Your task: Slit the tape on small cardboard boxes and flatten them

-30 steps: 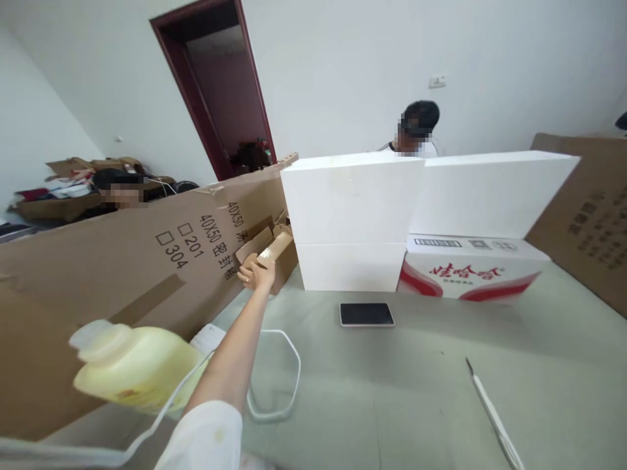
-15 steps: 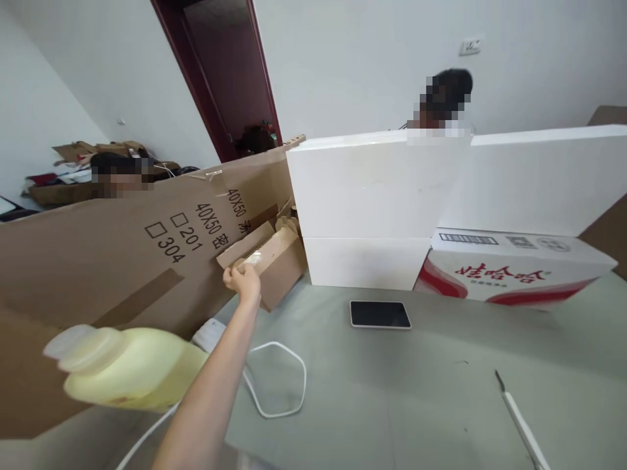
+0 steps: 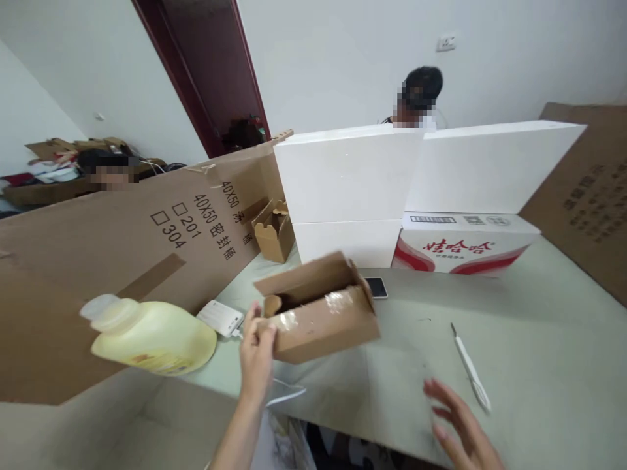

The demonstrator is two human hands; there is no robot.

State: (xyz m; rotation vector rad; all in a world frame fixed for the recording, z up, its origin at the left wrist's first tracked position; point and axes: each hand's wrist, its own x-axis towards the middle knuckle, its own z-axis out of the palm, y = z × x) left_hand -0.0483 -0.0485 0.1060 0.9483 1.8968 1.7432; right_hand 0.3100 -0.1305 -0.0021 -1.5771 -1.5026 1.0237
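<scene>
My left hand grips the near left end of a brown cardboard box, thumb on its outer side. The box is tilted above the table, its top open and shiny tape on its upper side. To the right, my right hand is empty, its fingers apart and slightly blurred, at the table's front edge. Close by it lies a white-handled tool with a thin dark tip. A phone-like dark-screened device is partly hidden behind the box.
A smaller open cardboard box stands by the large printed cardboard panel. Left are a bottle of yellow liquid and a white power bank with a cable. White panels and a red-and-white carton line the back; people sit beyond.
My left hand has taken the cardboard box from beside the panel and brought it right and nearer, over the table. The smaller box behind is now uncovered. My right hand has come into view.
</scene>
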